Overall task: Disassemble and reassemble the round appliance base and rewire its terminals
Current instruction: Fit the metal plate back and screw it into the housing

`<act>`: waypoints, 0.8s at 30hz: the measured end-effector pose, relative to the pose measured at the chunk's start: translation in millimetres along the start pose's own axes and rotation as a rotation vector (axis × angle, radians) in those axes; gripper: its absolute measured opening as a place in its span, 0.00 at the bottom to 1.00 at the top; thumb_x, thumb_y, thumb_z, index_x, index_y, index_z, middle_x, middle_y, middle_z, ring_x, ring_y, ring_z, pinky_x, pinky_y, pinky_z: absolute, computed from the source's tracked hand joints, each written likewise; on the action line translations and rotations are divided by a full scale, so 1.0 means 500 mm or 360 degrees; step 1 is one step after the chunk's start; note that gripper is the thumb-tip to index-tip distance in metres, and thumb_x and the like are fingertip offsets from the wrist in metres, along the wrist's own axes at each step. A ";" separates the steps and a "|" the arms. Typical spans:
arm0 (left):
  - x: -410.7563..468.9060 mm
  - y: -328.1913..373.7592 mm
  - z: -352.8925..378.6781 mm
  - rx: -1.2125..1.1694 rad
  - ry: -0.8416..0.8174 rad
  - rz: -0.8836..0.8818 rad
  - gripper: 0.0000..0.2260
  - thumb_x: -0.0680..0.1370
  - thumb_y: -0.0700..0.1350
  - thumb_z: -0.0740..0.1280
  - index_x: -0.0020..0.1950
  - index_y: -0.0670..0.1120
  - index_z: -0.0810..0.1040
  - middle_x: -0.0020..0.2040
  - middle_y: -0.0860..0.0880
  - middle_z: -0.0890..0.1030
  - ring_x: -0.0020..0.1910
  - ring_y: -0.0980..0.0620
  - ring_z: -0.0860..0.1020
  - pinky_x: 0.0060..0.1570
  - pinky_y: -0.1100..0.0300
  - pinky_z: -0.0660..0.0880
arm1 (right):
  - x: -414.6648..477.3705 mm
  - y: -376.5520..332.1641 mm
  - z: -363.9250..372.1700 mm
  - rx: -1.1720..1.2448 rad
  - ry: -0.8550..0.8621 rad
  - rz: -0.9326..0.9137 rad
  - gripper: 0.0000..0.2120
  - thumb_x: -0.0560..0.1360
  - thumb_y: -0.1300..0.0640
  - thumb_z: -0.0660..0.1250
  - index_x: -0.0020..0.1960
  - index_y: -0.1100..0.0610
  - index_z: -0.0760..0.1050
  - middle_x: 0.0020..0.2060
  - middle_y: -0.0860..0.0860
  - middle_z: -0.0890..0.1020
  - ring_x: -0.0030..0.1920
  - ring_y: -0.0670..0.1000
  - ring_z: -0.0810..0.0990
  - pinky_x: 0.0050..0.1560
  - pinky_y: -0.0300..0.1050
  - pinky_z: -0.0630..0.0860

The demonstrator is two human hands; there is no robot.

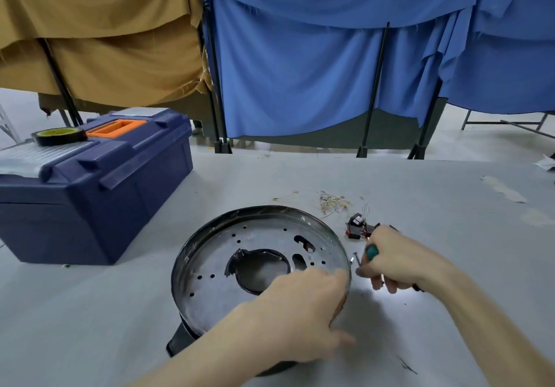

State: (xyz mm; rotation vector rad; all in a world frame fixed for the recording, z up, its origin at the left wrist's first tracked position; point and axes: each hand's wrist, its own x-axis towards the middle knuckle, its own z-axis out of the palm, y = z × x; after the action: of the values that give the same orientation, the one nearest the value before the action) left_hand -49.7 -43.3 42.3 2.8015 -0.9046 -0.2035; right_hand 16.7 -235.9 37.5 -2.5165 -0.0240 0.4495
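Note:
The round metal appliance base (240, 245) lies on the grey table, its open side up, with a large cut-out and several small holes in its plate. My left hand (300, 311) grips its near right rim. Just right of the base, my right hand (390, 260) is curled round a green-handled screwdriver (371, 251), and a small screw (356, 258) stands at its fingertips. Behind that hand sits a black switch part (357, 226). Thin wires with small terminals (327, 202) lie loose beyond the base.
A dark blue toolbox (90, 188) with an orange handle stands at the left, a roll of black tape (59, 135) on its lid. Tan and blue cloths hang on black frames behind the table's far edge.

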 end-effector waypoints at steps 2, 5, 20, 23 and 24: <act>0.004 -0.004 -0.006 0.0073 0.0144 -0.0062 0.11 0.79 0.51 0.63 0.44 0.48 0.64 0.42 0.48 0.66 0.45 0.42 0.69 0.41 0.54 0.62 | 0.013 0.003 0.023 -0.0069 -0.0035 0.0034 0.07 0.73 0.65 0.67 0.38 0.63 0.71 0.27 0.59 0.78 0.23 0.54 0.71 0.23 0.37 0.62; -0.004 -0.030 -0.038 0.0048 0.0300 -0.0022 0.12 0.78 0.48 0.61 0.38 0.47 0.62 0.35 0.51 0.65 0.37 0.47 0.66 0.37 0.54 0.60 | 0.025 0.006 0.037 -0.0148 -0.0030 0.0047 0.07 0.74 0.65 0.65 0.40 0.62 0.68 0.30 0.61 0.75 0.28 0.55 0.70 0.26 0.40 0.62; -0.076 -0.098 -0.025 0.0006 0.0020 0.0132 0.15 0.75 0.46 0.63 0.34 0.51 0.59 0.32 0.47 0.66 0.35 0.47 0.64 0.38 0.48 0.69 | 0.018 -0.017 0.038 0.0043 0.0269 -0.0095 0.17 0.78 0.54 0.68 0.36 0.62 0.69 0.25 0.55 0.78 0.18 0.50 0.68 0.21 0.35 0.60; -0.080 -0.098 -0.006 0.0170 -0.0011 0.0197 0.11 0.75 0.47 0.61 0.39 0.52 0.59 0.36 0.48 0.68 0.37 0.45 0.66 0.38 0.50 0.70 | 0.013 -0.033 0.039 0.0407 0.0338 -0.0152 0.17 0.78 0.52 0.66 0.40 0.66 0.75 0.25 0.54 0.81 0.16 0.49 0.64 0.23 0.35 0.58; -0.080 -0.099 -0.001 0.0218 -0.0015 0.0209 0.10 0.75 0.48 0.61 0.40 0.52 0.59 0.37 0.48 0.69 0.37 0.45 0.67 0.37 0.52 0.69 | 0.011 -0.038 0.038 0.0506 0.0324 -0.0149 0.16 0.79 0.52 0.65 0.42 0.64 0.77 0.27 0.54 0.82 0.16 0.49 0.63 0.23 0.35 0.58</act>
State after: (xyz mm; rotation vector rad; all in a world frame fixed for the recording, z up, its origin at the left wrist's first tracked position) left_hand -53.7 19.7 34.6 2.8520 -1.1412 -0.1407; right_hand 17.1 -209.3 31.3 -2.2241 0.0078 0.1440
